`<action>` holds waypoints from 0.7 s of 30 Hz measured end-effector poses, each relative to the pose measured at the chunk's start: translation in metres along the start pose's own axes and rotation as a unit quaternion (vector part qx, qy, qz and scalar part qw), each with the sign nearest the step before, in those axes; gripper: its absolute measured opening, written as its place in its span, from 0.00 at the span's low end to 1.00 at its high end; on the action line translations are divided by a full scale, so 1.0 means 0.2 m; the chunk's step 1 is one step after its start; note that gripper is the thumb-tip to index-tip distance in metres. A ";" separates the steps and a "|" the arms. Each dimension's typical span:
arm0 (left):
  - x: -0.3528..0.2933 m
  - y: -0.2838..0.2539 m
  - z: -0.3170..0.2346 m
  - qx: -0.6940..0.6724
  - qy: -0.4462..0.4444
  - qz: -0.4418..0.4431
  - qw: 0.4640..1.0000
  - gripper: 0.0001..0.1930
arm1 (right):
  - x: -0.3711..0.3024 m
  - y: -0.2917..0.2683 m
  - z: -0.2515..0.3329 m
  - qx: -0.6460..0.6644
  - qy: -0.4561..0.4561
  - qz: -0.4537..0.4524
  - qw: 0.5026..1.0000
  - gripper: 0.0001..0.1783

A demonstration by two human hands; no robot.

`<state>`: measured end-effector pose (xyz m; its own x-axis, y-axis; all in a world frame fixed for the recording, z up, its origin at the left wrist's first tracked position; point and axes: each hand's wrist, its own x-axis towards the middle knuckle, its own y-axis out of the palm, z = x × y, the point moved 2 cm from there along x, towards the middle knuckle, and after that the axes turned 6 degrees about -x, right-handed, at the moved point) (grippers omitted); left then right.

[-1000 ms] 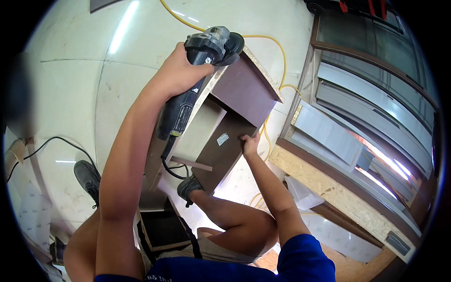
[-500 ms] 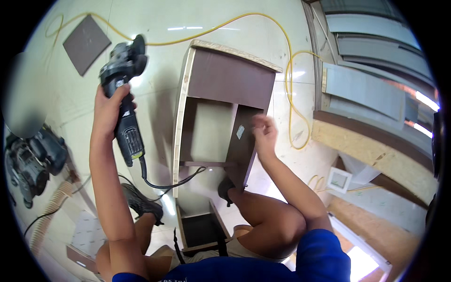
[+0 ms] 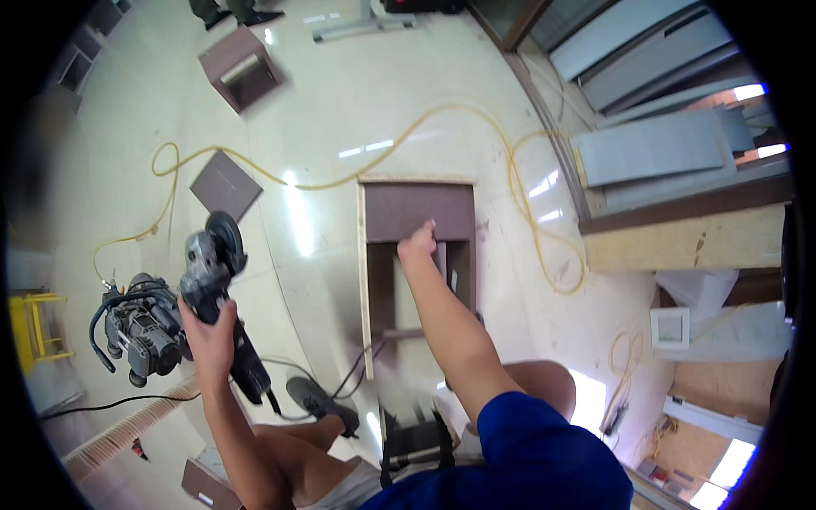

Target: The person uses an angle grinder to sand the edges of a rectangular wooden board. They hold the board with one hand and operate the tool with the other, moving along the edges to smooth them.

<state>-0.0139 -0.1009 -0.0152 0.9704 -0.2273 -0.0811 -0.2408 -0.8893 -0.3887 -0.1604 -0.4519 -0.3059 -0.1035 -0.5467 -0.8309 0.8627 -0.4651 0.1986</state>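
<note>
My left hand (image 3: 208, 327) grips a dark angle grinder (image 3: 217, 285) by its body, disc end pointing up and away, held out to the left over the pale floor. Its black cord (image 3: 340, 387) trails down past my shoe. My right hand (image 3: 418, 244) is closed on the upright divider panel of a brown wooden cabinet box (image 3: 416, 212) that lies on the floor in front of me. My knees and a blue sleeve fill the lower edge.
A small air compressor (image 3: 140, 327) with black hoses stands at the left beside a yellow stool (image 3: 34, 327). A yellow hose (image 3: 527, 221) loops across the floor. Loose brown panels (image 3: 225, 185) and a small box (image 3: 242, 75) lie farther off. Stacked boards (image 3: 680, 195) line the right.
My left hand has swung the grinder from above the cabinet out to the left and lower. My right hand stays on the cabinet's divider. The view has tilted so the compressor now shows.
</note>
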 end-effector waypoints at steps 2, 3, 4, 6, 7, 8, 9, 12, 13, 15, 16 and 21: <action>-0.06 -0.08 -0.13 -0.040 -0.042 -0.002 0.998 0.26 | -0.11 0.04 0.09 -0.032 -0.003 -0.035 0.999 0.36; -0.09 -0.12 -0.16 -0.060 -0.067 0.000 0.996 0.25 | -0.15 0.09 0.14 -0.006 -0.009 -0.001 1.000 0.37; -0.11 -0.16 -0.16 -0.071 -0.066 -0.006 0.995 0.26 | -0.24 0.14 0.20 0.021 -0.011 0.030 0.999 0.38; -0.11 -0.21 -0.12 -0.091 -0.069 -0.001 0.993 0.26 | -0.35 0.18 0.29 0.042 -0.038 0.065 0.996 0.40; -0.12 -0.23 -0.12 -0.100 -0.073 0.000 0.992 0.26 | -0.39 0.20 0.33 0.034 -0.058 0.072 0.995 0.40; -0.12 -0.23 -0.11 -0.108 -0.076 0.002 0.991 0.26 | -0.43 0.20 0.37 0.028 -0.079 0.078 0.993 0.40; -0.12 -0.24 -0.11 -0.115 -0.078 0.005 0.990 0.26 | -0.47 0.17 0.39 0.010 -0.081 0.096 0.992 0.41; -0.18 -0.33 -0.02 -0.140 -0.100 -0.010 0.985 0.25 | -0.64 0.18 0.46 0.000 -0.108 0.200 0.974 0.43; -0.22 -0.36 -0.03 -0.149 -0.129 -0.008 0.980 0.25 | -0.66 0.14 0.43 0.012 -0.118 0.252 0.960 0.43; -0.26 -0.39 0.05 -0.155 -0.128 -0.005 0.980 0.25 | -0.69 0.06 0.39 0.006 -0.127 0.310 0.942 0.45; -0.26 -0.39 0.07 -0.163 -0.124 -0.002 0.979 0.25 | -0.60 0.02 0.39 0.008 -0.109 0.305 0.946 0.45; -0.25 -0.45 0.07 -0.149 -0.096 -0.025 0.984 0.20 | -0.72 0.05 0.34 -0.009 -0.034 0.413 0.910 0.49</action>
<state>-0.0409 -0.0038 0.0108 0.9594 -0.1257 -0.2524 -0.1580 -0.9811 -0.1119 -0.1708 -0.4238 -0.1486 0.5549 -0.7462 -0.3679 0.6678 0.1356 0.7319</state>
